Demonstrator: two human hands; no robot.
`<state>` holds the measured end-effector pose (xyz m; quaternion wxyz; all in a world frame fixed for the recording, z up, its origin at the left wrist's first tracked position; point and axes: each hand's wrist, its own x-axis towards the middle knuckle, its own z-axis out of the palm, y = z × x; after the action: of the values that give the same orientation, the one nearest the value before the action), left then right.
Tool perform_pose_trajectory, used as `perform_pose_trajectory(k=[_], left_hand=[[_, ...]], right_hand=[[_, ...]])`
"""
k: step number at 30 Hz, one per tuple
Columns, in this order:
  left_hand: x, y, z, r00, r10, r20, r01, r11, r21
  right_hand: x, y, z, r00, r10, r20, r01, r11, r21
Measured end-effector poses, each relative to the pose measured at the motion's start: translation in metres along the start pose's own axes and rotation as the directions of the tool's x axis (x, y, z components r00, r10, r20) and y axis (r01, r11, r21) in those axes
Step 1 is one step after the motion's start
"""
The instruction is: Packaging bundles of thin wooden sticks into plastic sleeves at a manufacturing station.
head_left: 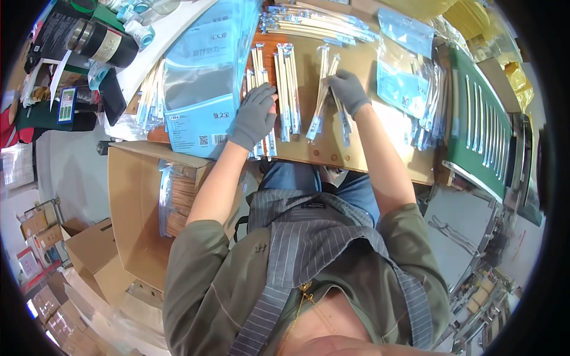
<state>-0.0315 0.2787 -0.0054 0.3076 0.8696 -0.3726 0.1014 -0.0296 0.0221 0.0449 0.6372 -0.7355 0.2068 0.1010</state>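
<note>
My left hand, in a grey glove with bare fingertips showing, lies with its fingers laid flat over a group of wrapped chopsticks. Just right of it, another row of wrapped chopsticks lies side by side, pointing away from me. My right hand, also gloved in grey, is closed on a pair of wrapped chopsticks; its fingertips are partly hidden. Beside that hand, touching or nearly so, more wrapped chopsticks lie at a slant. The wrappers are clear with blue printed ends.
Blue and clear printed bags are stacked at the left. A pile of wrapped chopsticks lies at the far side. More bags lie at the right, near a green conveyor belt carrying chopsticks. An open cardboard box stands below left.
</note>
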Motion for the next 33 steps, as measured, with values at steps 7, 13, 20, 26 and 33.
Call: perform_pose_trajectory(k=[7, 13, 20, 26, 33], left_hand=[[0.007, 0.019, 0.000, 0.993, -0.098, -0.060, 0.104, 0.988, 0.110], [0.002, 0.018, 0.009, 0.977, -0.177, -0.117, 0.185, 0.980, 0.068], [0.000, 0.016, 0.009, 0.963, -0.231, -0.137, 0.242, 0.968, 0.063], [0.003, 0.019, 0.007, 0.962, -0.227, -0.153, 0.235, 0.971, 0.039], [0.016, 0.029, 0.004, 0.983, -0.130, -0.133, 0.145, 0.984, 0.106]], right_hand=[[-0.011, -0.001, -0.009, 0.996, 0.087, -0.023, -0.077, 0.951, 0.299], [-0.015, 0.001, 0.012, 0.991, 0.038, -0.130, -0.019, 0.990, 0.143], [-0.001, 0.017, 0.019, 0.979, -0.006, -0.205, -0.007, 0.998, -0.060], [-0.002, 0.020, 0.013, 0.985, 0.008, -0.174, -0.003, 1.000, 0.031], [0.004, 0.023, -0.001, 0.989, -0.067, -0.136, 0.071, 0.997, 0.030]])
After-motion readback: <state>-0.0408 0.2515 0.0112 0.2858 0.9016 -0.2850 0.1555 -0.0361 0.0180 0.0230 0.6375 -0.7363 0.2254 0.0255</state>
